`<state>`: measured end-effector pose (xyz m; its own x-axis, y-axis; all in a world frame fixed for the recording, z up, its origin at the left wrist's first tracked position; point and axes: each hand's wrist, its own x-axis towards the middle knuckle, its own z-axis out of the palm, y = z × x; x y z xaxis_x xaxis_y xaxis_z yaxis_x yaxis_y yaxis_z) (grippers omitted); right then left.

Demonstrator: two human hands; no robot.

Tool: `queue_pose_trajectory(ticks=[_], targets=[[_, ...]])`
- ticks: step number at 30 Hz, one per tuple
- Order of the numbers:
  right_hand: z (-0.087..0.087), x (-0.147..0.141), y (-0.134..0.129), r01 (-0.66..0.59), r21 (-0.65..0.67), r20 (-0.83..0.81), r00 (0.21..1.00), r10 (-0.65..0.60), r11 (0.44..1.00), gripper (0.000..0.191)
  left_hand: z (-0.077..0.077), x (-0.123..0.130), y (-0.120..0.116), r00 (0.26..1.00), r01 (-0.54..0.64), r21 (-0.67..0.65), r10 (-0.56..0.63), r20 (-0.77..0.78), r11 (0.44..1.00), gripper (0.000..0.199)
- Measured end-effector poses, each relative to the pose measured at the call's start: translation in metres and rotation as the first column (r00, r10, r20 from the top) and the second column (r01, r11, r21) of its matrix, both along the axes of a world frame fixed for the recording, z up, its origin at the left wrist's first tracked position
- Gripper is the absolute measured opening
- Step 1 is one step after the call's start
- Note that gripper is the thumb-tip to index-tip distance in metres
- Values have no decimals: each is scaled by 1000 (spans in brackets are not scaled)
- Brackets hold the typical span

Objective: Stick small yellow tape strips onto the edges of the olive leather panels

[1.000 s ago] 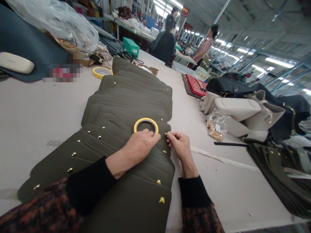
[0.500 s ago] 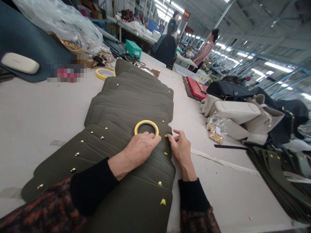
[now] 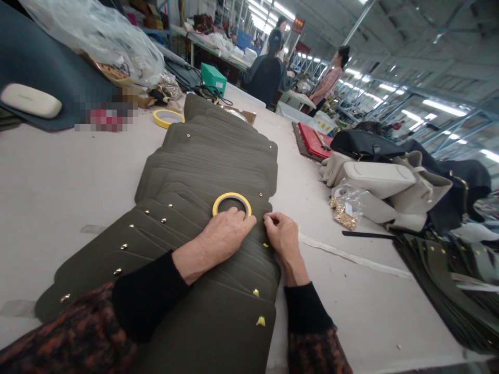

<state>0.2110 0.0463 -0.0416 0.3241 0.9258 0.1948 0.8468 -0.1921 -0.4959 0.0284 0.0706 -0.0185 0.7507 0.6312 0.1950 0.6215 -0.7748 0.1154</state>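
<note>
From the head view, the person's left hand [image 3: 228,231] lies relaxed on a long fanned row of overlapping olive leather panels [image 3: 202,176], its fingers reaching into the ring of a yellow tape roll [image 3: 232,203]; whether it grips the roll I cannot tell. The right hand [image 3: 283,236] is pinched closed at the edge of the row, but anything between its fingertips [image 3: 268,218] is too small to make out. The row runs from the lower edge toward 12 o'clock across a pale work table [image 3: 58,208], and many panels carry gold studs [image 3: 146,212]. At 2 o'clock, a clear plastic bag of gold studs [image 3: 348,208] rests against a cream handbag [image 3: 378,179], with a black bag [image 3: 364,144] behind it. A red folder [image 3: 314,139] lies nearer 1 o'clock. At 3 o'clock, a heap of olive panels [image 3: 440,280] is cut off by the frame. At 11 o'clock sit a second yellow tape roll [image 3: 167,118], a white plastic bag [image 3: 97,44] with contents hard to make out, and a cream glasses case [image 3: 30,100]; a pixelated patch [image 3: 105,117] hides whatever lies beside them. A green box [image 3: 213,79] stands near 12 o'clock, beyond which a seated person [image 3: 267,67] and a standing person [image 3: 329,78] are at work.
</note>
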Motion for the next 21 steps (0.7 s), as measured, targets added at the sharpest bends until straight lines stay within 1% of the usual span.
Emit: queue_pose_trajectory(ticks=[2,5,8,9,10,11,13,15,16,18,21], targets=[[7,1,-3,-17,-15,-52,999,17,1000,21,2,-2,2,999,28,5,-28,32,1000,15],[15,7,-13,-109,-83,-144,985,96,991,21,4,-6,5,991,70,7,-71,115,997,17],[19,14,-24,-220,-217,-262,952,161,951,23,3,-9,8,980,100,-19,-95,175,995,20],[19,16,-27,-243,-227,-291,941,172,943,23,3,-10,8,975,107,-33,-99,198,994,21],[20,16,-29,-249,-198,-315,932,179,948,22,2,-11,8,968,115,-47,-102,228,992,21],[20,16,-30,-238,-129,-338,923,183,963,21,2,-11,8,958,128,-59,-109,264,990,21],[21,11,-32,-194,57,-402,893,201,979,19,2,-11,7,935,162,-78,-128,330,984,22],[24,4,-33,-187,205,-462,847,264,961,20,2,-11,6,917,191,-88,-146,370,978,31],[25,0,-34,-211,248,-468,829,307,946,19,2,-11,5,911,203,-91,-154,382,975,38],[28,-8,-36,-284,297,-412,823,391,912,17,2,-11,5,902,209,-95,-154,403,973,47],[30,-15,-36,-377,328,-281,836,471,866,16,2,-10,5,896,192,-94,-136,423,977,48]])
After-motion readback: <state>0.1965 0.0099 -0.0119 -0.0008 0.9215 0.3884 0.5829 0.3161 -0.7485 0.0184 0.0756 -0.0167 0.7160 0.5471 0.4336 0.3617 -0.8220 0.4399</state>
